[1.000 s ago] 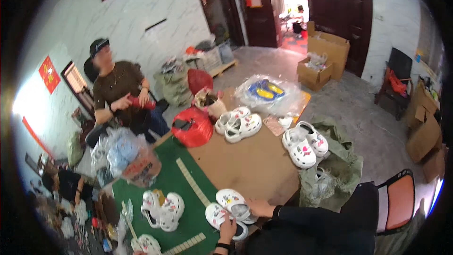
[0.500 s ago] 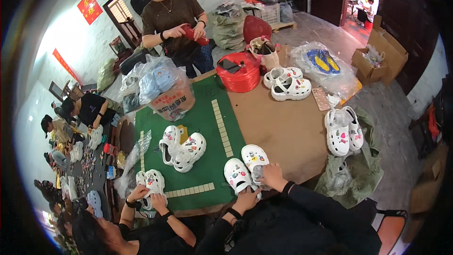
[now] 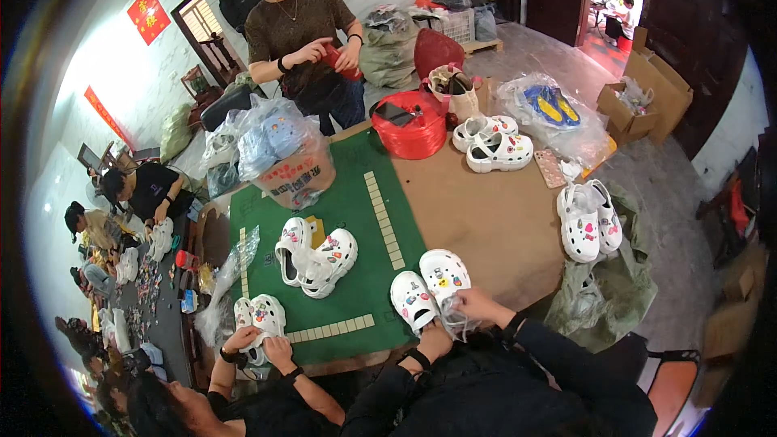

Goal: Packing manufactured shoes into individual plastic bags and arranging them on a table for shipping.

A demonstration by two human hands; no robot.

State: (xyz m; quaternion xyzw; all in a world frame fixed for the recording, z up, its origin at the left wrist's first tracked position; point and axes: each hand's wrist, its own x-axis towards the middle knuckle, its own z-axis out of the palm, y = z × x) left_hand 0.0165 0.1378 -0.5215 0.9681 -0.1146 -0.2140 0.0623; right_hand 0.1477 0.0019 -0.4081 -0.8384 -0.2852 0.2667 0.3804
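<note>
- And here they are, the pair in play: a left clog [image 3: 414,301] and a right clog [image 3: 444,273], both white and dotted with charms, side by side at the near edge of the bench [image 3: 494,222].
- Look at the line of it! Both long axes run away from the wearer and lean a touch leftward; toes to the far side, heels and openings toward the body.
- The right clog sits slightly farther out, its toe ahead of its partner's.
- Left hand [image 3: 435,341] right behind the left clog, touching at the heel end, so that's the nearer hand for that shoe. Fingertips are lost in the opening; grasping or merely resting, I cannot tell.
- Right hand [image 3: 479,307] comes in from the outer side, across the right clog's axis rather than along it! Fingers bunched at the opening, a pinch by the look of it, but what lies between them is hidden.
- Just under that hand, a pale filmy bit [image 3: 458,326] at the heel; strap or plastic, too blurred to call.
- Beyond the toes, a row of pale tiles [image 3: 384,222] on the green mat [image 3: 356,194]; off to the left, well apart, another white pair [image 3: 332,259].
</note>
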